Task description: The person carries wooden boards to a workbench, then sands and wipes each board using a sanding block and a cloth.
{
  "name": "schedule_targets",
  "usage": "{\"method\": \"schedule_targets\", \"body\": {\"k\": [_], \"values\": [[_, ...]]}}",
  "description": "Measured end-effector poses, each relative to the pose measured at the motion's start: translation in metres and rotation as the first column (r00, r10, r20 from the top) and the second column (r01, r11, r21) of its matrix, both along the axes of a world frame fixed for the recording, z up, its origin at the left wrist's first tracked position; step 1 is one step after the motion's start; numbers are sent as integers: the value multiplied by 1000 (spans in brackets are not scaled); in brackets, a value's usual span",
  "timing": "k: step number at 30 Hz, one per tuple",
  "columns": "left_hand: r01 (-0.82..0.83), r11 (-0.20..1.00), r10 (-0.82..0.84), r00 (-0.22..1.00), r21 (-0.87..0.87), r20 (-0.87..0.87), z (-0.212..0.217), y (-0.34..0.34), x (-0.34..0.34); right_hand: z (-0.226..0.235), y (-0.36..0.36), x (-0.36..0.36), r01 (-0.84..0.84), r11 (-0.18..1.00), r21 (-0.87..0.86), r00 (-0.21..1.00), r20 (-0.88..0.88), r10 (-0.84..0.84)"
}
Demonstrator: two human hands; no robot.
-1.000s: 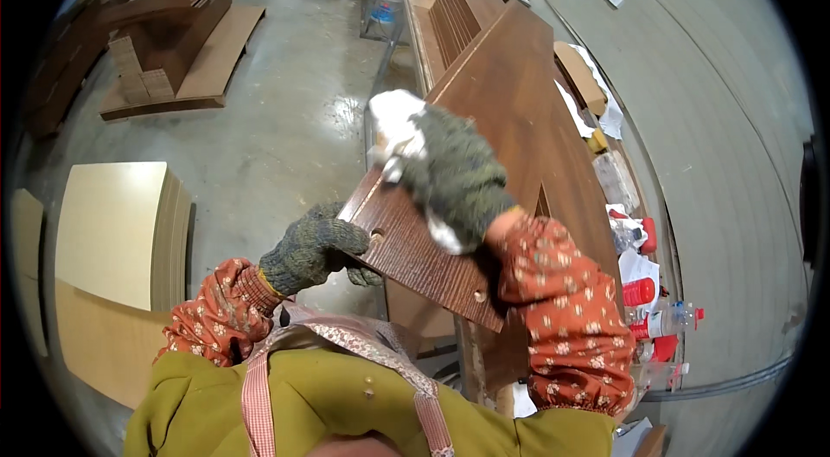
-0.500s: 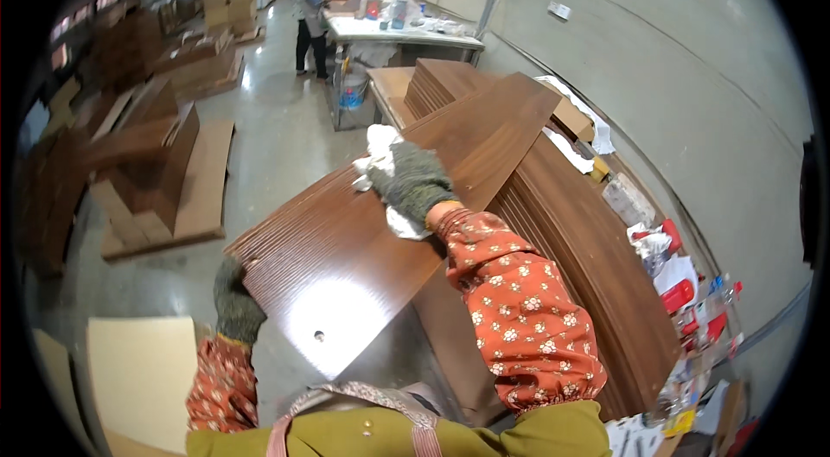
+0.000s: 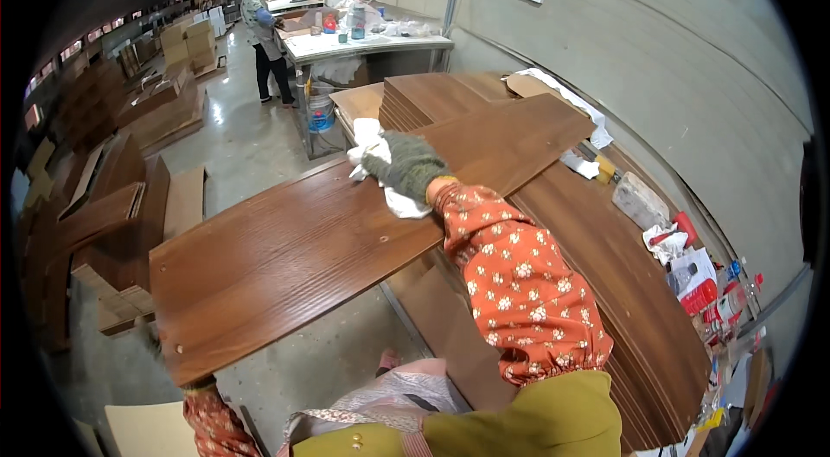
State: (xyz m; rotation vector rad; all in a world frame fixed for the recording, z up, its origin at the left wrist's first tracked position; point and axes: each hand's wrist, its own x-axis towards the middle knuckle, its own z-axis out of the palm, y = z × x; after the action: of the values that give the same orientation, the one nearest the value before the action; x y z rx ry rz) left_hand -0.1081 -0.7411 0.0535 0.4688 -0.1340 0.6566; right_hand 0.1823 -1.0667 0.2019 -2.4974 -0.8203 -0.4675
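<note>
A long brown wood-grain board [image 3: 285, 258] with small holes lies slanted across the view, its near left end held out past the stack. My right hand [image 3: 406, 165], in a dark grey knit glove, is closed on a crumpled white cloth [image 3: 406, 204] and presses it on the board's top near the far edge. My left hand [image 3: 150, 341], gloved alike, grips the board's left end; most of it is hidden under the board, and the glove looks blurred. Both forearms wear red flowered sleeves.
Under the board, a stack of brown panels [image 3: 631, 284] stands at the right, with another stack [image 3: 432, 98] beyond. Bottles and rags [image 3: 692, 284] line the wall side. A co-worker [image 3: 266, 38] stands by a white-topped table [image 3: 372, 44]. More panels [image 3: 112, 215] sit at left.
The board's near end has swung left and its face has tilted, so the glare is gone. My left hand has moved left and down, mostly behind the board. The cloth stays in my right hand.
</note>
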Motion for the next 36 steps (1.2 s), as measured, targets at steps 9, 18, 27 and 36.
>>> {"method": "schedule_targets", "body": {"k": [9, 18, 27, 36], "values": [[-542, 137, 991, 79, 829, -111, -213, 47, 124, -83, -21, 93, -114, 993, -24, 980, 160, 117], [-375, -184, 956, 146, 908, 254, -238, 234, 226, -90, -14, 132, -240, 959, 154, 958, 200, 208], [-392, -291, 815, 377, 873, 441, -128, 331, 368, -91, -44, 129, -89, 970, 228, 961, 275, 24], [-471, -564, 504, 454, 678, 735, -13, 378, 595, -80, -64, 92, 91, 927, 365, 969, 183, -167]]}}
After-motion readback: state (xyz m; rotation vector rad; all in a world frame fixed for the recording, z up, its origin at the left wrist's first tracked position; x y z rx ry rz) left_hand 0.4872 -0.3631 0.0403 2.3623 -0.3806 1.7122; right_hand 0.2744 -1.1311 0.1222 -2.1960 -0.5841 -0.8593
